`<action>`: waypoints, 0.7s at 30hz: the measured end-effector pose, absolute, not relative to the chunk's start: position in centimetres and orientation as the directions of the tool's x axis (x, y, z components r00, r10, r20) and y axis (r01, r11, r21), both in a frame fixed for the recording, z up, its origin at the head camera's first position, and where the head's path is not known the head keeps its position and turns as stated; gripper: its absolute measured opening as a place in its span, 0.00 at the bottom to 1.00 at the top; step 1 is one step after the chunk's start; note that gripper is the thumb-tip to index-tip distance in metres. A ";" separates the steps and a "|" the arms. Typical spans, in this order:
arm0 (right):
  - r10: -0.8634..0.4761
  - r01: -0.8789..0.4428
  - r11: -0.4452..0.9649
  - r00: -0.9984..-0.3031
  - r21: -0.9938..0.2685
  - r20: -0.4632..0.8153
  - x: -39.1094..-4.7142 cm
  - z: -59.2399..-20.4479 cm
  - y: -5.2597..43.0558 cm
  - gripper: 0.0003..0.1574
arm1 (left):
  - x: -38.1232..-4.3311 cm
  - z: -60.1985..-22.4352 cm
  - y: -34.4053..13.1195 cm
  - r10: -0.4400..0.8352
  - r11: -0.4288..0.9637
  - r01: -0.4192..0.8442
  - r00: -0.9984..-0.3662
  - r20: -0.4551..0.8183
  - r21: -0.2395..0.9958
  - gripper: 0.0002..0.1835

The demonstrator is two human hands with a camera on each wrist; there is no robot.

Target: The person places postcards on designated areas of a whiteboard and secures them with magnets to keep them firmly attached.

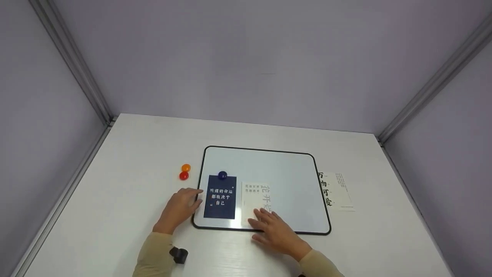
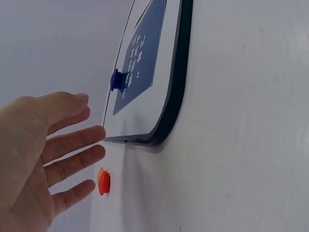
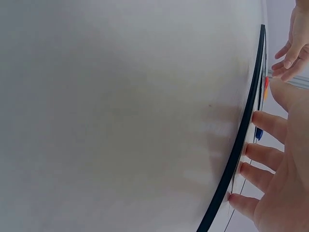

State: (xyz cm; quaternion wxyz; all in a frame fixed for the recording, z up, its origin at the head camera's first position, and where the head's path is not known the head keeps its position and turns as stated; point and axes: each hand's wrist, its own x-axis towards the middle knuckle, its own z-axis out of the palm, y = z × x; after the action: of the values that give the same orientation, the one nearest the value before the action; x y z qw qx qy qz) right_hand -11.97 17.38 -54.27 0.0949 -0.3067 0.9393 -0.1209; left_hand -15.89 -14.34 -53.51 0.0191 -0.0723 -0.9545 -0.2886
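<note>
Cream postcard [image 1: 250, 198] is lying on the whiteboard [image 1: 288, 173] beside the navy postcard [image 1: 220, 209]; we are resting our right hand [image 1: 277, 232] on the cream one's lower end, fingers spread, and holding our left hand [image 1: 178, 207], fingers loosely parted and empty, near the board's left edge.

Facing you is a wide, smooth, pale lavender-grey back wall [image 1: 246, 57], with one thin, short, dark horizontal mark [image 1: 268, 74] near its middle. A plain grey-lilac left wall [image 1: 38, 134] and a matching right wall [image 1: 457, 165] close you in on both sides. Where they meet the back wall, you see a grooved grey metal left corner post [image 1: 73, 57] and a similar right corner post [image 1: 434, 88]. Before you spreads a broad, flat white worktop [image 1: 134, 150], evenly lit, with a soft bright sheen toward your near edge.
</note>
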 end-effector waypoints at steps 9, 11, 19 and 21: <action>-0.594 -0.529 0.777 -0.795 -0.342 -0.118 -12.0 -54.1 17.5 0.32 | -16.3 -53.3 -14.9 0.111 0.819 0.143 -0.990 0.091 0.555 0.17; -0.594 -0.529 0.778 -0.796 -0.340 -0.121 -12.0 -54.1 17.5 0.32 | -16.5 -53.3 -15.1 0.107 0.817 0.134 -0.991 0.082 0.560 0.18; -0.588 -0.520 0.781 -0.798 -0.346 -0.128 -12.0 -54.1 17.4 0.33 | -17.2 -53.8 -16.0 0.082 0.819 0.103 -0.995 0.062 0.564 0.19; -0.587 -0.517 0.781 -0.799 -0.349 -0.130 -12.0 -54.2 17.4 0.33 | -17.3 -53.9 -16.3 0.086 0.820 0.117 -0.993 0.082 0.561 0.18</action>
State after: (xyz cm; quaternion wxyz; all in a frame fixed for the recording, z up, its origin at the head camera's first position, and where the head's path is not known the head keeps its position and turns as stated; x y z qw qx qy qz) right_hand -12.01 17.45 -54.16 0.1168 -0.2950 0.9364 -0.1498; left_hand -17.33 -16.29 -53.94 0.0265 -0.0531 -0.9535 -0.2955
